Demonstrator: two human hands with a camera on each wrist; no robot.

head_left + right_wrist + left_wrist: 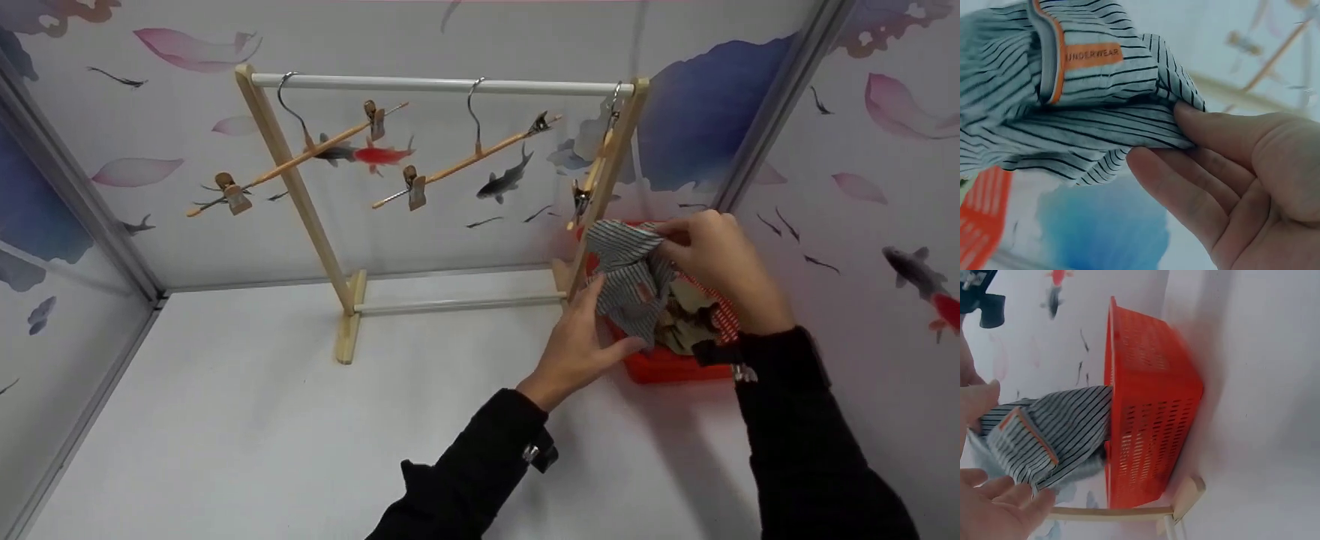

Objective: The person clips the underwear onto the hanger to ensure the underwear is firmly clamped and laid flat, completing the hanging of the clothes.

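Thin dark-striped underwear (626, 281) with an orange "UNDERWEAR" label (1094, 54) hangs above a red basket (1145, 410), its lower part at the basket's rim. My right hand (709, 251) pinches one edge of the underwear between thumb and fingers, as the right wrist view shows. On its left side is my left hand (574, 345), thumb and fingers spread apart. In the left wrist view, the left fingers (1005, 500) are extended and meet the cloth's edge. Inside the basket lie a brownish cloth (686, 319) and a red patterned cloth (726, 319).
A wooden rack (296, 195) with a white top bar stands left of the basket, its right post close to the basket. Three clip hangers hang there: left (300, 157), middle (472, 159) and right (598, 165). Printed wall panels enclose the white table (262, 420).
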